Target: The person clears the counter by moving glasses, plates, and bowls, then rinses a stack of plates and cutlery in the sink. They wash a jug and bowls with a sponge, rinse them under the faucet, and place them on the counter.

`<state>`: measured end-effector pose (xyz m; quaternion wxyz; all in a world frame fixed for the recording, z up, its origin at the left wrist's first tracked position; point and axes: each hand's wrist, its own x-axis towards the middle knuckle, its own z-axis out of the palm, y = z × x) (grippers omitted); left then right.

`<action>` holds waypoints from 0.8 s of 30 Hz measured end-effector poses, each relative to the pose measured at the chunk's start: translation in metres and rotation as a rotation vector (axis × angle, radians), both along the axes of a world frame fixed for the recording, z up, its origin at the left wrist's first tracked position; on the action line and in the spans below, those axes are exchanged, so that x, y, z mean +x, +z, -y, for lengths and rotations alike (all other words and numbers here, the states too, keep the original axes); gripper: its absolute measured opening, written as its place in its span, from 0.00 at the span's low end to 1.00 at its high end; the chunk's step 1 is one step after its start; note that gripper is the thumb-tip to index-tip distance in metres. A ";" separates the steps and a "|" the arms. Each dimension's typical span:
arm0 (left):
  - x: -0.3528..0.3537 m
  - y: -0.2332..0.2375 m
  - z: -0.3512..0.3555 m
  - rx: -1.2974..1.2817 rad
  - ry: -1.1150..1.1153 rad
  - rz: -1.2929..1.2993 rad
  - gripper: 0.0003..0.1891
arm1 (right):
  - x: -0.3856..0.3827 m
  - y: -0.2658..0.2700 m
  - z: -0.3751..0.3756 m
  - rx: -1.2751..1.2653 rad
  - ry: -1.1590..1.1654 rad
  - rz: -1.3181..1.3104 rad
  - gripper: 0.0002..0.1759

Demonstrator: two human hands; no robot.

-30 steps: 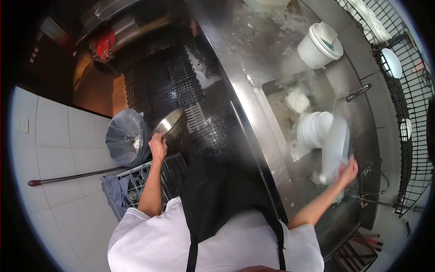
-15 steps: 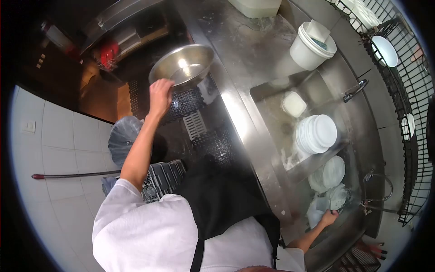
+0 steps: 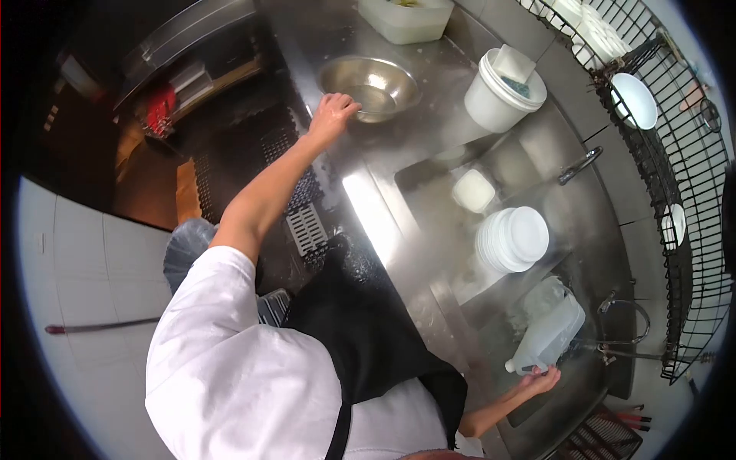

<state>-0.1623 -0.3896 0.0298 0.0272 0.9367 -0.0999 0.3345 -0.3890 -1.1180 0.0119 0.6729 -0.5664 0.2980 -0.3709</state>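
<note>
My left hand (image 3: 335, 116) is closed on the near rim of a round stainless steel bowl (image 3: 386, 86), which is on or just above the steel counter. Its thumb is mostly hidden. Over the right-hand sink basin, my right hand (image 3: 543, 381) grips a translucent white plastic jug (image 3: 553, 328) near its lower end. The jug lies tilted, its narrow neck towards me and to the left. Beneath it, clear plastic-looking items (image 3: 543, 295) show only in part in the basin. Beside that, a stack of white round containers (image 3: 512, 239) stands in the other basin.
A white square tub (image 3: 474, 191) sits in the far basin. Behind stand a white bucket (image 3: 498, 103) with a sponge and a translucent container (image 3: 406, 21). Taps (image 3: 580, 165) and a black wire rack (image 3: 678, 153) line the right wall. A floor grate (image 3: 307, 229) lies left of the counter.
My left hand has brought the bowl rightwards, from beyond the counter's edge to over the counter. My right hand has raised the jug, which now shows more fully. The view has shifted slightly.
</note>
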 end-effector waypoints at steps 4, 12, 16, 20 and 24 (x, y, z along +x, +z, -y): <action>0.080 -0.019 -0.014 -0.003 -0.059 -0.020 0.15 | 0.018 0.021 -0.070 0.005 0.087 0.075 0.05; 0.216 -0.037 -0.008 -0.215 0.134 -0.238 0.12 | 0.072 0.053 -0.259 0.144 0.163 0.028 0.09; 0.254 -0.054 0.004 -0.388 -0.076 -0.294 0.20 | 0.094 0.043 -0.320 0.146 0.227 0.016 0.09; 0.201 -0.061 0.026 -0.349 -0.105 -0.543 0.27 | 0.120 0.061 -0.376 0.121 0.402 -0.065 0.14; 0.128 -0.106 0.048 -0.241 -0.137 -0.566 0.30 | 0.163 0.056 -0.415 0.066 0.622 -0.235 0.15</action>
